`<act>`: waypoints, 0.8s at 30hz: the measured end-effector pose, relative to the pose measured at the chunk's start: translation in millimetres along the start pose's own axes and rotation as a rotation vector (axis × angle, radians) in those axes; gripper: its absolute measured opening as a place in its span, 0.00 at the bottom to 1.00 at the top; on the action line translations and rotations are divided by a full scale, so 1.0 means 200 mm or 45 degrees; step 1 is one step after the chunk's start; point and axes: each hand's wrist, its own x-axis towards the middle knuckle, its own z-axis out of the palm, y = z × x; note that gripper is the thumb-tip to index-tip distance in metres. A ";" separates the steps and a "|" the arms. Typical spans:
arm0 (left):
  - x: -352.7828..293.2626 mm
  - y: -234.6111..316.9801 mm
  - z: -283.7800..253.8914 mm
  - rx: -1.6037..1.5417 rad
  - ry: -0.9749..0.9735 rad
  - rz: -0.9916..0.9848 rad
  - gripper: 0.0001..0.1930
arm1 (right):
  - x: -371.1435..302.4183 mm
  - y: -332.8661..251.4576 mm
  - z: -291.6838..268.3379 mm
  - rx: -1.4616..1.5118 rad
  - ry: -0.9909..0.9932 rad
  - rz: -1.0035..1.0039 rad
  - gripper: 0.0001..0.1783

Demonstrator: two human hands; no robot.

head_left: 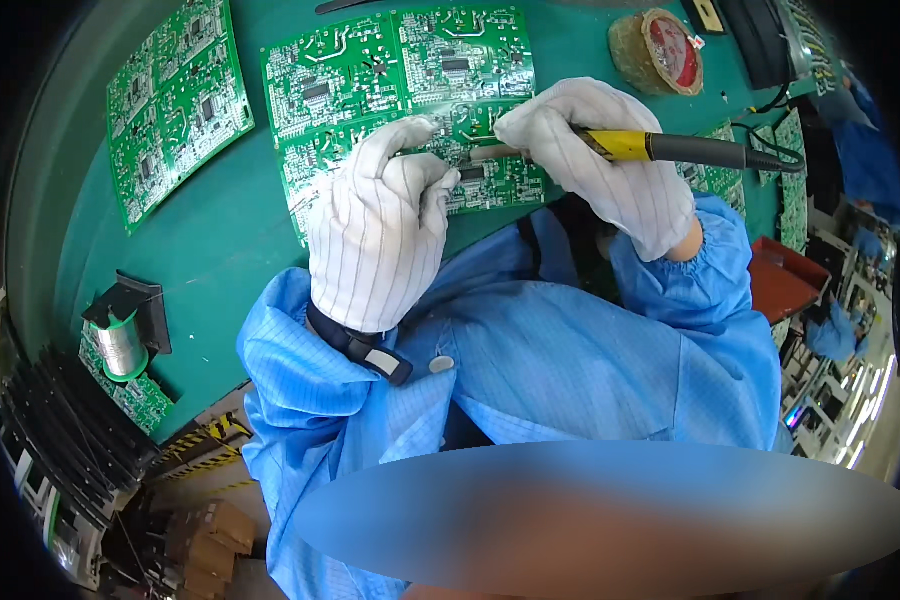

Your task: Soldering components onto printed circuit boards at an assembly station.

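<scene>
1. Left hand [378, 225], in a white striped glove, lay at centre frame over the lower left part of the green circuit-board panel [400, 70]; its grip was pressed together, thumb and forefinger pinching something thin at the fingertips, too small to name.
2. Right hand [600, 160], gloved alike, sat just right of centre; its grip was closed round the yellow-and-black soldering iron [660, 147], held like a pen.
3. Iron's long axis ran nearly level across the frame: cable end toward the right edge, metal tip pointing left and meeting the panel just beside the left fingertips.
4. Working spot was thus between the two hands, on the panel's lower half, touching or almost touching both; right hand was the nearer to the tip, left hand came at it from the lower left.
5. Panel lay flat on the green desk [220, 230], its lower edge close to the blue sleeves; its upper half was uncovered.
6. Second circuit-board panel [175, 105] lay well apart at upper left, tilted; bare desk showed between the two.
7. Solder spool [120, 345] on a black stand stood at lower left, near the desk's edge, well apart from both hands.
8. Roll of tape [660, 50] sat at upper right, above the iron's handle; more green boards lay just behind the right hand toward the right edge.
</scene>
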 end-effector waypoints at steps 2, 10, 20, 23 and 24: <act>0.00 0.00 0.00 -0.004 -0.002 0.009 0.10 | 0.00 0.00 0.01 0.027 0.028 -0.002 0.15; 0.00 0.00 -0.01 -0.064 -0.044 -0.025 0.09 | -0.01 0.01 0.00 0.165 0.043 0.089 0.14; 0.01 0.01 0.00 0.017 -0.016 -0.024 0.09 | 0.01 0.00 -0.02 0.078 0.055 0.021 0.13; 0.02 0.01 0.00 0.007 -0.035 -0.018 0.09 | 0.00 0.01 -0.02 0.063 0.024 -0.017 0.14; 0.02 0.01 0.00 0.004 -0.047 -0.021 0.08 | 0.00 0.01 -0.02 0.046 0.019 -0.040 0.15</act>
